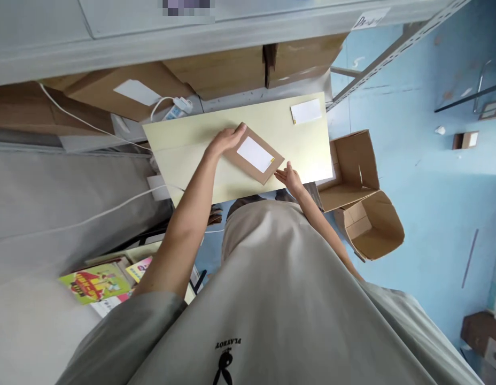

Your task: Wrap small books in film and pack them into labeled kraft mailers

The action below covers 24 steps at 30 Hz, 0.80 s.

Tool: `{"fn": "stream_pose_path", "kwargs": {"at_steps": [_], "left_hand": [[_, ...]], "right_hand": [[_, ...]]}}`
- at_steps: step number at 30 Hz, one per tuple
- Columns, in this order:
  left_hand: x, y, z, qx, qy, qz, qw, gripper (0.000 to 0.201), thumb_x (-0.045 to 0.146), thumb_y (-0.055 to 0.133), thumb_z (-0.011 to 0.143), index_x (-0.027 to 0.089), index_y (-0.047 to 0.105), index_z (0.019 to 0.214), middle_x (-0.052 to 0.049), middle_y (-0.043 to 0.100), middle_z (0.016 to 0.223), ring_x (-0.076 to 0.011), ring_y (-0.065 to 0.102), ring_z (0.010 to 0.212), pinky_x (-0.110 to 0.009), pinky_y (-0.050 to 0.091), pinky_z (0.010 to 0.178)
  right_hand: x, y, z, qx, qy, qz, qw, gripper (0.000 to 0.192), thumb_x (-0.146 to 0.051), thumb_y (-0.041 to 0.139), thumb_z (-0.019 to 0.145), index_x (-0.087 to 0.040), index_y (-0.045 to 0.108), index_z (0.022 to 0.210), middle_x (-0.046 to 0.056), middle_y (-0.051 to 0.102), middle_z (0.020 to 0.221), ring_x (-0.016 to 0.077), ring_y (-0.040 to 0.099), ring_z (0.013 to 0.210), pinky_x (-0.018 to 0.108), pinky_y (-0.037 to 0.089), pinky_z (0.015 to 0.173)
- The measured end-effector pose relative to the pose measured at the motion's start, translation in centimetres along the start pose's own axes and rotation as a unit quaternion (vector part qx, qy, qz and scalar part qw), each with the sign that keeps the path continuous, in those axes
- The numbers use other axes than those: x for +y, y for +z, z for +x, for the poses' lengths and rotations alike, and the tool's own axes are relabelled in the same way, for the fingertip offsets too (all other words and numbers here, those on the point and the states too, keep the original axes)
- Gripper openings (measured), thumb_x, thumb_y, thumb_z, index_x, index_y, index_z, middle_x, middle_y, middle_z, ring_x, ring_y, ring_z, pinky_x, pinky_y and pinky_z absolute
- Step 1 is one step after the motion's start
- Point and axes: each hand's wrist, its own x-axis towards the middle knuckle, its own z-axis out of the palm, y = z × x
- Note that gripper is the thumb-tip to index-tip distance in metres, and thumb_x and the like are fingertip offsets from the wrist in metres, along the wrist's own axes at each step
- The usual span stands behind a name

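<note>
A flat brown cardboard parcel (235,156) with a white label (255,154) on its upper face is held at an angle over a pale yellow table (184,166). My left hand (227,140) grips its upper left edge, thumb on top near the corner. The fingers underneath are hidden. At the opposite, lower right edge is my right hand (288,176), palm up with fingers stretched out. Its fingertips reach the parcel's edge; whether they touch it I cannot tell. Another white label sheet (306,112) lies at the table's far right corner.
Two open cardboard boxes (354,166) stand on the blue floor right of the table. Brown cartons (224,69) line the shelf behind, below a grey metal beam (248,37). A power strip (178,108) and white cables sit left. Colourful books (98,280) lie lower left.
</note>
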Motion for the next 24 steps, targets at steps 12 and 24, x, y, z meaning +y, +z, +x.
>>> {"fn": "stream_pose_path", "kwargs": {"at_steps": [12,24], "left_hand": [[-2.7,-1.2,-11.0,0.113,0.017,-0.264,0.958,0.045,0.066,0.074,0.105,0.022,0.070,0.112,-0.017,0.082,0.127,-0.0293,0.080,0.118,-0.039,0.065,0.106],[-7.1,2.5,-13.5,0.039,-0.065,-0.298,0.951,0.026,0.021,0.079,0.099,0.021,0.062,0.118,-0.019,0.080,0.138,-0.0289,0.081,0.128,-0.042,0.063,0.114]], "right_hand": [[-2.6,1.3,-3.6,0.039,-0.161,0.002,0.986,0.113,-0.110,0.041,0.094,-0.023,0.069,0.160,0.018,0.068,0.169,0.0396,0.065,0.158,0.057,0.055,0.133],[-0.1,5.1,0.1,0.128,-0.199,-0.226,0.945,0.073,-0.083,0.045,0.111,-0.021,0.070,0.139,0.022,0.075,0.151,0.0304,0.074,0.134,0.044,0.061,0.116]]}}
